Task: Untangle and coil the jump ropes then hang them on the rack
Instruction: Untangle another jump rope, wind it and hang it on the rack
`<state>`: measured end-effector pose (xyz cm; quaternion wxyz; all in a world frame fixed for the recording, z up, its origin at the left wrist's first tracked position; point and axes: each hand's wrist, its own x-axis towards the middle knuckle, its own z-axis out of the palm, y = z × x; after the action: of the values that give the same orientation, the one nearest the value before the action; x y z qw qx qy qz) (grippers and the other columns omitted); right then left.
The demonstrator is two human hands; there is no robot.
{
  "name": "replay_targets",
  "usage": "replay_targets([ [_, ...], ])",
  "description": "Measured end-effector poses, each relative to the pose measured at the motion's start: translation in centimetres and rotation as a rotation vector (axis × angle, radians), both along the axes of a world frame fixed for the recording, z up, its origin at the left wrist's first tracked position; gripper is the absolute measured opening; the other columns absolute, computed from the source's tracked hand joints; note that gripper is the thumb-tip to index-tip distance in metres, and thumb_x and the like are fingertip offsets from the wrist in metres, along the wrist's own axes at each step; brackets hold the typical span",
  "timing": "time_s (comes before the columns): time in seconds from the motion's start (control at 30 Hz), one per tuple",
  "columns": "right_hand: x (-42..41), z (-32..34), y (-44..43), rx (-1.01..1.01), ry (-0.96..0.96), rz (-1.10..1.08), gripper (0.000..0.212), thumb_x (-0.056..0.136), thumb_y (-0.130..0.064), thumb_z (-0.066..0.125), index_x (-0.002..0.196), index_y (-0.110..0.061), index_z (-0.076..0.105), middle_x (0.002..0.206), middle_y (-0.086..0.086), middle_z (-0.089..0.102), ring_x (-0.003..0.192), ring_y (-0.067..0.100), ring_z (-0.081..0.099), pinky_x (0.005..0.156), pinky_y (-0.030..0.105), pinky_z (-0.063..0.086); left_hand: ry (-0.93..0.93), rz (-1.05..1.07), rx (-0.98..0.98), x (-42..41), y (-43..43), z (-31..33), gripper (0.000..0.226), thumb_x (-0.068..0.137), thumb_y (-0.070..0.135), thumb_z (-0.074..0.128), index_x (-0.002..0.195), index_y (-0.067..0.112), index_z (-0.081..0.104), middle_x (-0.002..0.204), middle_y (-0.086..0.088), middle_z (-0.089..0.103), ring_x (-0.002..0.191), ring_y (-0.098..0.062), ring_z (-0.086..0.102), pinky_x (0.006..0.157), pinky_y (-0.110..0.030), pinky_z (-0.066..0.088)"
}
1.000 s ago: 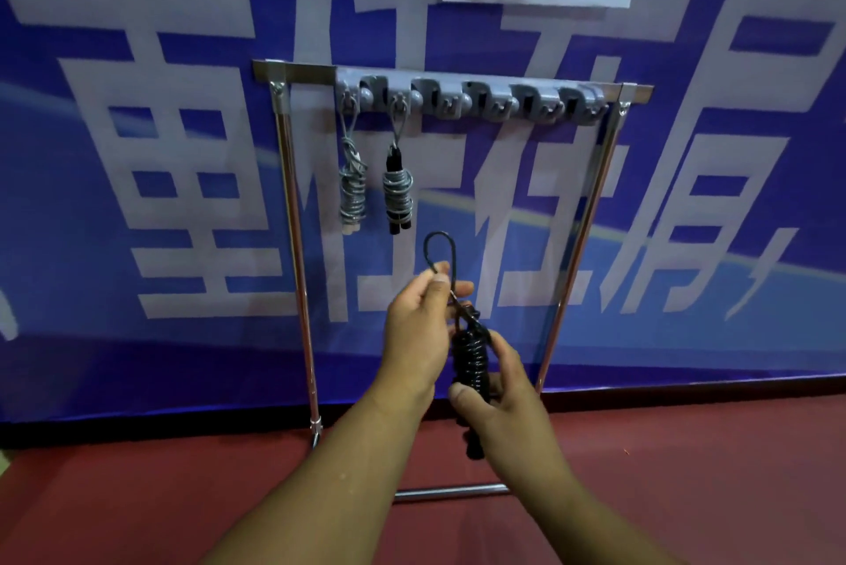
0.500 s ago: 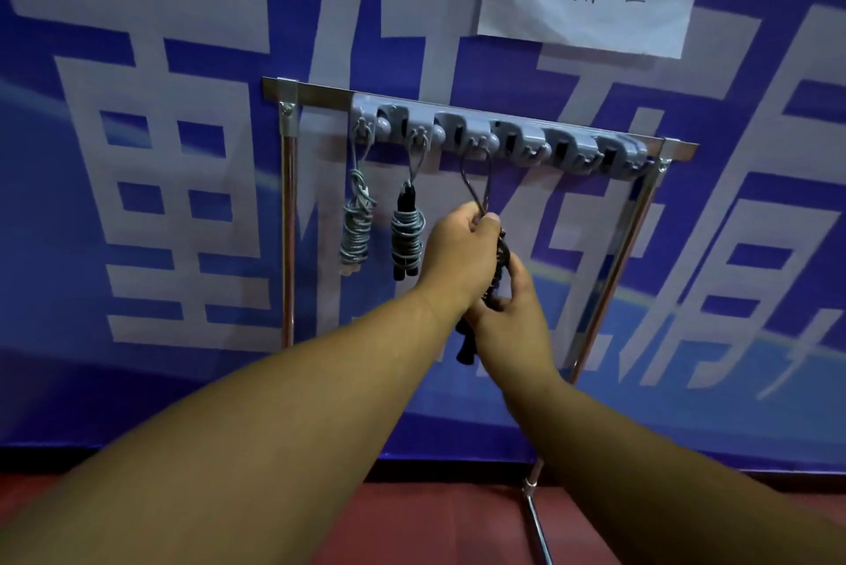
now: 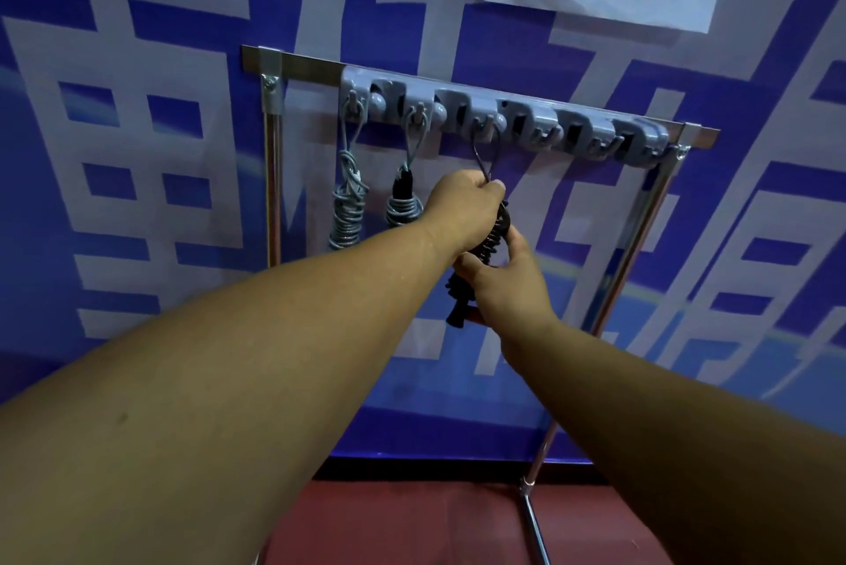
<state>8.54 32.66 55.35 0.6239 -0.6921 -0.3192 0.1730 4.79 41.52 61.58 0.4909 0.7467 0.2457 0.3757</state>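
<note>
The black rope (image 3: 495, 238) hangs upright, its loop up at the rack (image 3: 540, 113); the left hand (image 3: 462, 210) pinches the loop and the right hand (image 3: 509, 285) grips the coils.

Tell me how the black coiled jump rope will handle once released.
Black jump rope: probably floppy, its thin loop draped over the hook. Likely to swing from that single point. Wraps should hold, as on the grey jump rope.

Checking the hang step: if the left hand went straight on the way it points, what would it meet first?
Probably the third hook of the grey rack: the left hand pinches the black rope's loop just below it, pointing up at it. Depth is unclear.
</note>
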Motion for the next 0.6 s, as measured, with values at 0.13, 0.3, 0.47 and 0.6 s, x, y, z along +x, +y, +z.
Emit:
replay_targets([
  [0.13, -0.1, -0.5, -0.7, -0.012, 0.010, 0.018, 0.075, 0.094, -0.024, 0.073, 0.153, -0.042, 0.031, 0.101, 0.003, 0.075, 0.088, 0.016, 0.076, 0.081, 0.048, 0.064, 0.028, -0.016, -0.015, -0.3, -0.2, -1.4, 0.032, 0.103, 0.028, 0.053, 0.076, 0.014, 0.063, 0.076, -0.007, 0.065, 0.076, -0.025, 0.063, 0.084, -0.049, 0.058],
  [0.3, -0.1, -0.4, -1.6, -0.033, 0.031, 0.015, 0.080, 0.094, -0.020, 0.073, 0.157, -0.036, 0.027, 0.102, 0.003, 0.075, 0.087, 0.012, 0.076, 0.074, 0.038, 0.064, 0.002, 0.012, -0.025, -0.2, -1.1, -2.5, 0.019, 0.102, 0.027, 0.056, 0.098, 0.015, 0.070, 0.097, -0.006, 0.075, 0.093, -0.026, 0.072, 0.092, -0.048, 0.059],
  [0.47, -0.7, 0.1, -2.7, -0.083, 0.026, 0.110, 0.075, 0.096, -0.008, 0.063, 0.157, -0.035, 0.029, 0.103, -0.005, 0.071, 0.090, 0.004, 0.070, 0.081, 0.040, 0.058, -0.041, 0.099, -0.020, 0.2, -1.9, -3.4, 0.008, 0.096, 0.027, 0.058, 0.099, 0.028, 0.065, 0.097, 0.001, 0.073, 0.092, -0.022, 0.070, 0.089, -0.047, 0.059],
  [0.6, -1.0, 0.2, -3.9, -0.129, -0.030, 0.151, 0.076, 0.096, -0.005, 0.059, 0.158, -0.035, 0.027, 0.098, -0.004, 0.073, 0.096, 0.007, 0.068, 0.087, 0.043, 0.060, 0.011, 0.142, 0.022, 0.1, -2.3, -4.3, 0.035, 0.086, 0.041, 0.053, 0.118, 0.034, 0.063, 0.119, 0.000, 0.067, 0.101, -0.022, 0.066, 0.092, -0.046, 0.057],
])
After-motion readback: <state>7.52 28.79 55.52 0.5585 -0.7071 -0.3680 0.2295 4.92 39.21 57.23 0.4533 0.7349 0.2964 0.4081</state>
